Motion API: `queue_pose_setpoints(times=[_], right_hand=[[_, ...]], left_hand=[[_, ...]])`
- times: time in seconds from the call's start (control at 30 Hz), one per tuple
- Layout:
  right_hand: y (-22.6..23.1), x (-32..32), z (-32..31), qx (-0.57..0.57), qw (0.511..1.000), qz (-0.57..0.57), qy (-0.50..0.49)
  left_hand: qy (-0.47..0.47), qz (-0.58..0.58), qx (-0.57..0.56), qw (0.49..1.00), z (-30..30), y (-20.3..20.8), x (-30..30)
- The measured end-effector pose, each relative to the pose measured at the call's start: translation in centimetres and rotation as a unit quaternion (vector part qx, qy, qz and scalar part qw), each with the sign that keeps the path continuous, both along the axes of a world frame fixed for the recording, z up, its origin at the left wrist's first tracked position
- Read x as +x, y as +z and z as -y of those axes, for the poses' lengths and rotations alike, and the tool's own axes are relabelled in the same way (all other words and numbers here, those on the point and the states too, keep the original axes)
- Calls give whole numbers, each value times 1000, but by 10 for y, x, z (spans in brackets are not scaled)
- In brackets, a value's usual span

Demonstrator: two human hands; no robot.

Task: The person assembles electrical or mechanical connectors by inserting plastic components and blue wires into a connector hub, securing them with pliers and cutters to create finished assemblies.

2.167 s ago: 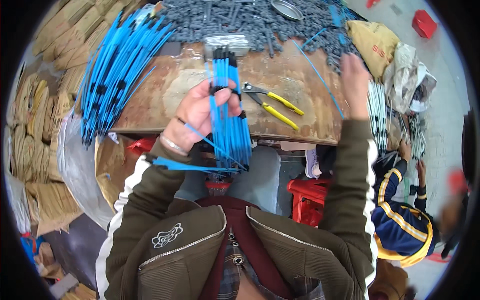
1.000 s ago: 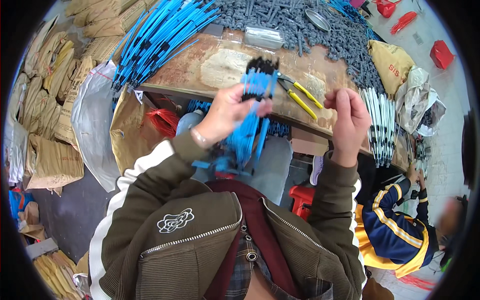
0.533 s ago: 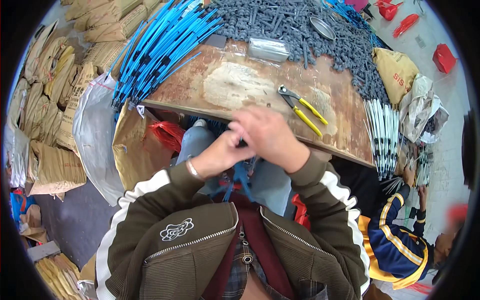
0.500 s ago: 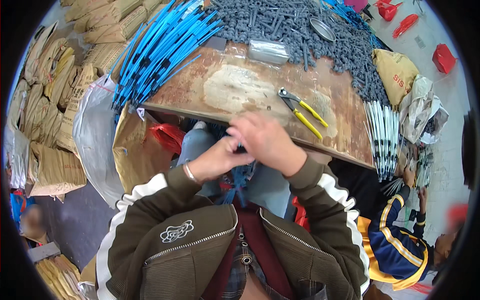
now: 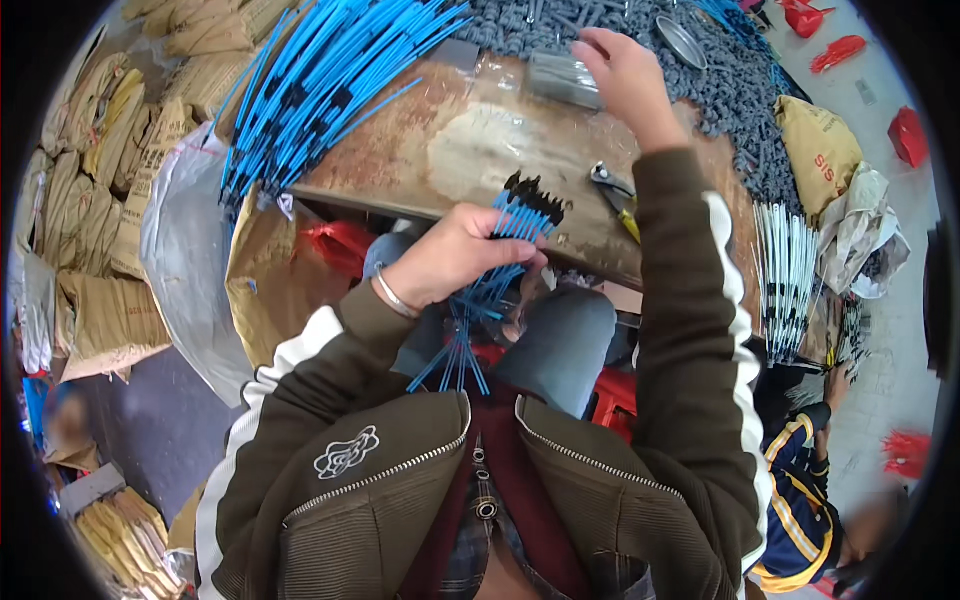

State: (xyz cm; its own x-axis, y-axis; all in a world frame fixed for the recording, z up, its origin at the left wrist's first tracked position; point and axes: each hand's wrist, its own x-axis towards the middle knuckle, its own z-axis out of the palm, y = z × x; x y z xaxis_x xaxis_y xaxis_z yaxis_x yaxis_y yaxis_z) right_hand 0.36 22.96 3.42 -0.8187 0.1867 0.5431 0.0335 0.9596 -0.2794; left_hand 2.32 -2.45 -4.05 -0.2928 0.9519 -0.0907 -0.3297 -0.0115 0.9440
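My left hand [image 5: 455, 258] is closed round a bundle of thin blue rods [image 5: 482, 290] with black tips, held over my lap at the table's near edge. The black ends point up and away; the loose blue ends fan out below. My right hand [image 5: 630, 85] is stretched out over the table, fingers apart, with nothing visible in it. It is beside a clear plastic packet [image 5: 562, 78], at the edge of a heap of small grey parts [image 5: 520, 25]. Cutting pliers with yellow handles [image 5: 612, 182] lie partly hidden under my right forearm.
The worn wooden table [image 5: 385, 170] carries a pile of long blue rods [image 5: 320, 95] at its left, a round metal dish [image 5: 682, 43] on the grey heap, and white rods [image 5: 785, 270] at its right corner. Stacked brown sacks [image 5: 115, 310] stand left. A co-worker [image 5: 805, 500] sits at lower right.
My hands have come apart. The right has moved up and away to the plastic packet, while the left now shows the blue rod bundle raised at the table edge.
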Motion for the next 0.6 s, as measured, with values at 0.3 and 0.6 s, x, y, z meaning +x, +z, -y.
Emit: queue_pose_setpoints(times=[0.3, 0.6], right_hand=[[-53, -34, -38, 308, 941, 138, 8], [-48, 1, -28, 128, 989, -64, -25]], left_hand=[[50, -6, 45, 998, 22, -19, 17], [118, -8, 67, 991, -6, -15, 15]])
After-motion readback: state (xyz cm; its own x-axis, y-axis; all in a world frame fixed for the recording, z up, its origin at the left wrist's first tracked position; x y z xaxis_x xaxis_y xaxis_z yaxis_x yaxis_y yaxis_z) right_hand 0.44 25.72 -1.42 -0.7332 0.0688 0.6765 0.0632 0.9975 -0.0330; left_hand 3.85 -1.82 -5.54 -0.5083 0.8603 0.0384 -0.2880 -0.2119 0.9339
